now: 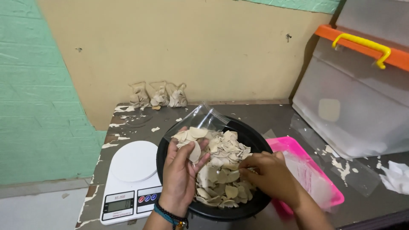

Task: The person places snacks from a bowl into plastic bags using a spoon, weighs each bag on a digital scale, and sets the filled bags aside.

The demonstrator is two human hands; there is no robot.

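A black round bowl point(251, 137) full of pale beige chips point(223, 159) sits on the table in front of me. My left hand point(181, 172) holds a clear plastic bag point(203, 117) open over the bowl's left rim, with a few chips against my fingers. My right hand point(268, 176) reaches into the pile at the bowl's right side, fingers closed among the chips.
A white kitchen scale point(132, 179) stands left of the bowl. A pink tray point(298, 147) lies to its right. Three filled small bags point(158, 94) lean on the back wall. A large translucent storage box point(362, 85) with orange lid stands at right; crumpled white paper point(396, 176) lies near it.
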